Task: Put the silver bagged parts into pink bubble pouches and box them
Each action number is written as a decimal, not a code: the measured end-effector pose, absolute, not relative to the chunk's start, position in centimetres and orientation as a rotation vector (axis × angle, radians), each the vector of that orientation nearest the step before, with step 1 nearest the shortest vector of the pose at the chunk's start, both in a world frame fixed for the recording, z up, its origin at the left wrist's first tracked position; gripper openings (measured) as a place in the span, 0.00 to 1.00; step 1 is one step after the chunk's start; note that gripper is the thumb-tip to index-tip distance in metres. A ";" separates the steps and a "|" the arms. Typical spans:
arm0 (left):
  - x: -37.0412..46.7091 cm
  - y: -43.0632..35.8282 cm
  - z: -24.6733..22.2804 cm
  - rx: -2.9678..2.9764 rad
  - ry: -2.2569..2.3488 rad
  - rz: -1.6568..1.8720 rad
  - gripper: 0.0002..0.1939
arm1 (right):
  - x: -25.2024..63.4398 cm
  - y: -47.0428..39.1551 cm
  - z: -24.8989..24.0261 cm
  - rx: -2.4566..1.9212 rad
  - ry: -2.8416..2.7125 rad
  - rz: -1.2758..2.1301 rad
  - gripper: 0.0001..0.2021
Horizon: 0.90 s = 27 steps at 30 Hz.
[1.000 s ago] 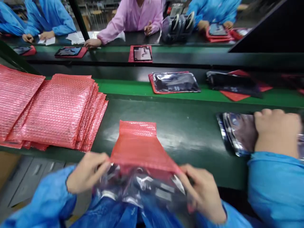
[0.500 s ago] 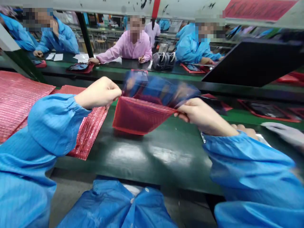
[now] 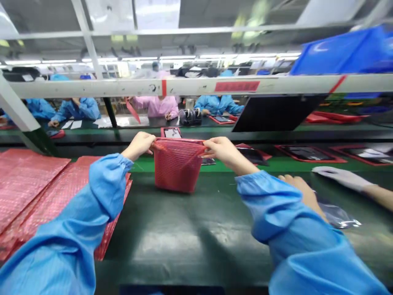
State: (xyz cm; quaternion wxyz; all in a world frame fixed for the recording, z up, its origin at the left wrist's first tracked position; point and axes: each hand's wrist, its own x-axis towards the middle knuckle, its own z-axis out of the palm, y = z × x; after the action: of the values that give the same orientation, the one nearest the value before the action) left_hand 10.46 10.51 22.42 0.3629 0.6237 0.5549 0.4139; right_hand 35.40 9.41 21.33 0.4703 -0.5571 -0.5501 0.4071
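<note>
Here, under it all, a long green surface point(image 3: 172, 246), dark and shiny. At the upper right, past the far side, a black board point(image 3: 278, 112) on a slant. At the left of the surface, big stacks of red bags point(image 3: 55, 192), lying flat.

In the middle, over the far part of the surface, one red bag point(image 3: 176, 170), held up by its top. To the right of the stacks, apart from them. Hard to tell at the bottom: just off the surface, or touching it. Along the top, a tight edge, side to side; under that, a hanging body, a bit thinner low down. Pointing down at the surface. About as tall as wide, so no clear long axis.

Off to the right, a shiny pouch point(image 3: 336, 215), with a co-worker's hand point(image 3: 302, 192) just beside it and a white glove point(image 3: 337, 176) near.

Back at the bag: between the left hand point(image 3: 139, 146) and the right hand point(image 3: 224, 151), touching both, with neither nearer. Down and inward from the fingers point(image 3: 150, 138) on each side. Pinched tight, both sets: left on the left top corner, right on the right.
</note>
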 end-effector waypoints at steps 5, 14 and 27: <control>13.2 10.1 18.8 1.677 1.238 1.184 0.12 | 39.5 7.9 17.8 -1.255 -1.286 0.660 0.09; 19.7 0.7 0.4 1.915 0.989 0.548 0.15 | 47.0 -1.3 -1.7 -1.760 -1.002 0.440 0.14; 16.7 7.4 -4.1 1.788 1.374 0.945 0.19 | 45.5 21.7 1.6 -2.127 -1.132 0.538 0.14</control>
State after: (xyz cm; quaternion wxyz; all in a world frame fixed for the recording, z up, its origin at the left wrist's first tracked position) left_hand 16.70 7.35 -4.08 0.3415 0.6873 0.5281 0.3634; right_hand 45.47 21.69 1.61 0.3302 -0.8132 -0.4329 0.2058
